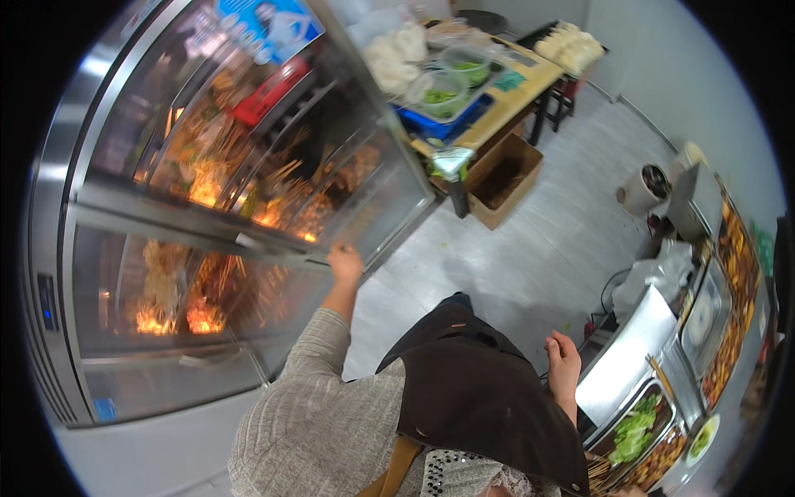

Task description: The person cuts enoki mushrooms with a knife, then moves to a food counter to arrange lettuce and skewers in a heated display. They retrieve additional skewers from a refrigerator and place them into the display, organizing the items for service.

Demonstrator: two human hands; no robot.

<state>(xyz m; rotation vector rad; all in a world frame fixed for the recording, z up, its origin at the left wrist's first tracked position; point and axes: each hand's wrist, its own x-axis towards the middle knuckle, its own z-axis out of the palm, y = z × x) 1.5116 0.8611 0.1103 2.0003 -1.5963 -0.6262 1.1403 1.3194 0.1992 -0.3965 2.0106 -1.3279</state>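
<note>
My left hand (pixel 346 264) is closed at the lower edge of the upper glass door (pixel 385 205) of a tall display refrigerator (pixel 68 230). Blur hides exactly how the fingers grip. Behind the glass, bundles of skewered food (pixel 211 180) fill the upper shelves, with a red container (pixel 273 93) among them. More skewers (pixel 205 298) stand behind the lower door (pixel 186 348). My right hand (pixel 562 357) hangs at my side with loosely curled fingers and holds nothing. It is nearest to a flat metal panel (pixel 627 348) on the counter's side.
A wooden table (pixel 528 105) bears plastic tubs (pixel 438 93) of chopped greens. By its leg sit a cardboard box (pixel 503 180) and a dark-handled object (pixel 456 180). At right, metal trays (pixel 658 428) hold lettuce (pixel 636 428) and cooked food. A bin (pixel 646 189) stands near the wall.
</note>
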